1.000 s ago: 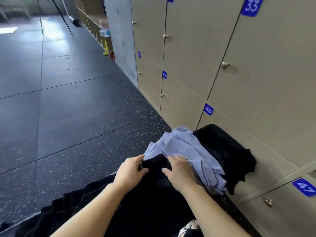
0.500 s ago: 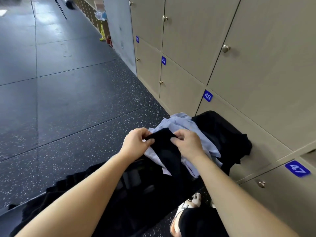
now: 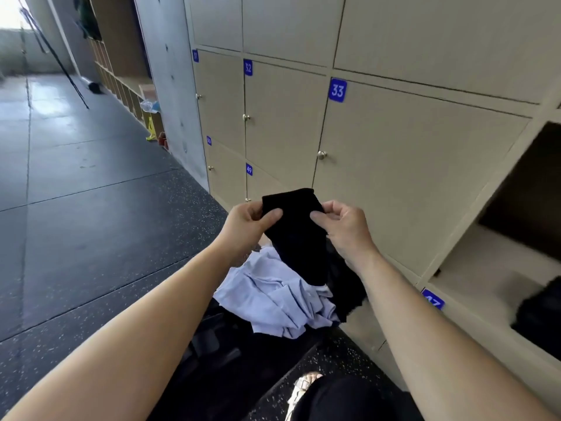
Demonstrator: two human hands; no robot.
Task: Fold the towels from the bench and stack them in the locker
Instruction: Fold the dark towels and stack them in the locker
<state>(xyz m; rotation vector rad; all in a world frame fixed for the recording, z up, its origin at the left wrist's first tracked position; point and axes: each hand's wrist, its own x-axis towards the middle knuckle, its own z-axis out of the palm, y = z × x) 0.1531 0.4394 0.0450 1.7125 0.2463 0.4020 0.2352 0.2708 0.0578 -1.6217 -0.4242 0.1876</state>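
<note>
The wall of beige locker doors (image 3: 409, 177) fills the upper right of the frame. Its blue number plates (image 3: 337, 90) read 33, 32, 49 and 31. A further plate (image 3: 432, 301) low on the right is partly hidden by your forearm and cannot be read for sure. At the right edge an open locker (image 3: 485, 262) shows a pale shelf, and in the open compartment under it sits a dark bundle (image 3: 540, 314), too blurred to tell more. Below centre, a crumpled light blue cloth (image 3: 273, 296) lies on a dark surface.

The black towel (image 3: 296, 235) is held in the air at the centre of the frame, above that pile. It is plain matt black and gathered narrow, with its top edge nearly level and its lower part hanging in front of the blue cloth. Your left hand (image 3: 247, 224) pinches its upper left edge, thumb in front and fingers curled behind. Your right hand (image 3: 346, 229) pinches the upper right edge the same way.
</note>
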